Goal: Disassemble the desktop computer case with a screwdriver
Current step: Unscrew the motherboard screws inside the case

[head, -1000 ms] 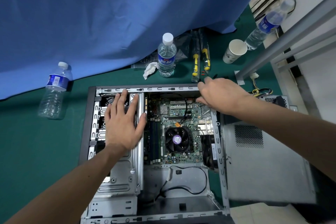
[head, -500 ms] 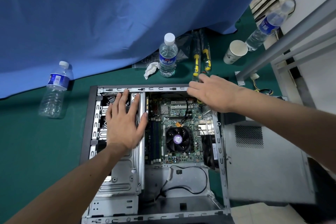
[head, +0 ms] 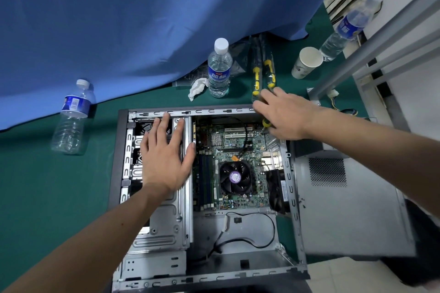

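While the left hand lies flat with straight fingers on the drive cage, probably to steady the computer case, the right hand seems to have its grip round a yellow-handled screwdriver at the far right corner. Its tip seems aimed down at the motherboard. The case lies open on the green worktop, long axis running away from the viewer.

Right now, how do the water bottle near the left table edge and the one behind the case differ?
The left bottle leans and looks nearly empty; the bottle behind the case stands upright and looks fuller. The left bottle stands alone on the green cloth; the other has a crumpled tissue beside it. Both are clear plastic with white caps and blue labels.
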A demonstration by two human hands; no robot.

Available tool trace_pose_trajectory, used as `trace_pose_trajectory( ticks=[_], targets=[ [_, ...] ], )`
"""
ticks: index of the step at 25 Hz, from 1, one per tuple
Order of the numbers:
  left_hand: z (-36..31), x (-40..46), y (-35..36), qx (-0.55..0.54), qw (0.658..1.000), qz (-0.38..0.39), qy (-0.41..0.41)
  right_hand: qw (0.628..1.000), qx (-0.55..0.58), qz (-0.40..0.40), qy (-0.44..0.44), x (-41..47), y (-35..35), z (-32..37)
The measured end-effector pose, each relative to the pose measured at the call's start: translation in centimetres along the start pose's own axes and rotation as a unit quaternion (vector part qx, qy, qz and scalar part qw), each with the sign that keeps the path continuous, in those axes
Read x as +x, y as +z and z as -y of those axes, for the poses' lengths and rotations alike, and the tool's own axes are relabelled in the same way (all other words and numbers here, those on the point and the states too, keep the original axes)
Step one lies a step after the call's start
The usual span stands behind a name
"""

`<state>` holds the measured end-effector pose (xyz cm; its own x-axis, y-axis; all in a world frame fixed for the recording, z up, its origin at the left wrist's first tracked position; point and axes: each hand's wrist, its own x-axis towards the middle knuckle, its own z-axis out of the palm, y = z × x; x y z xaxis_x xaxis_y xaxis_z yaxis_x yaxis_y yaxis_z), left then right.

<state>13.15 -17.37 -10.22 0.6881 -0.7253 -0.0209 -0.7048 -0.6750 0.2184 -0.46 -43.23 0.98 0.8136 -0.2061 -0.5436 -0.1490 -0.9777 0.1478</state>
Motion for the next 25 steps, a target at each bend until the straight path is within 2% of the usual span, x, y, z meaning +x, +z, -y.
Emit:
trace_pose_trajectory(
  ticks=[3, 5, 7, 9, 13, 14, 16, 19, 23, 25],
  targets=[
    [0.1, -0.1, 0.1, 0.000, 1.000, -0.003, 0.000, 0.994, -0.034, -0.044, 0.098, 0.6, 0.4, 0.8],
    [0.1, 0.0, 0.1, -0.003, 1.000, -0.007, 0.003, 0.995, -0.009, -0.060, 0.080, 0.6, 0.4, 0.5],
    [0.2, 0.0, 0.2, -0.004, 1.000, -0.008, 0.004, 0.999, 0.025, -0.034, 0.022, 0.3, 0.5, -0.1],
    [0.1, 0.0, 0.1, -0.005, 1.000, -0.006, 0.007, 0.998, 0.069, -0.003, -0.001, -0.1, 0.5, -0.4],
    [0.0, 0.0, 0.0, -0.008, 1.000, -0.004, 0.001, 0.994, -0.007, -0.051, 0.095, 0.3, 0.6, 0.7],
    [0.0, 0.0, -0.1, -0.009, 1.000, -0.005, 0.001, 0.994, -0.019, -0.061, 0.091, 0.6, 0.6, 0.6],
    [-0.1, 0.0, -0.1, -0.009, 1.000, -0.007, 0.001, 0.998, 0.029, -0.049, 0.033, 0.8, 0.6, 0.1],
    [0.0, 0.0, -0.2, -0.008, 1.000, -0.008, 0.002, 0.996, 0.081, 0.018, -0.039, 0.3, 0.3, -0.6],
    [0.0, -0.1, 0.0, -0.010, 1.000, -0.017, 0.002, 0.996, -0.021, -0.060, 0.063, 0.3, 0.6, -0.1],
    [0.0, -0.1, 0.1, -0.011, 1.000, -0.024, 0.004, 0.998, -0.009, -0.060, 0.032, 0.6, 0.7, -0.4]
  ],
)
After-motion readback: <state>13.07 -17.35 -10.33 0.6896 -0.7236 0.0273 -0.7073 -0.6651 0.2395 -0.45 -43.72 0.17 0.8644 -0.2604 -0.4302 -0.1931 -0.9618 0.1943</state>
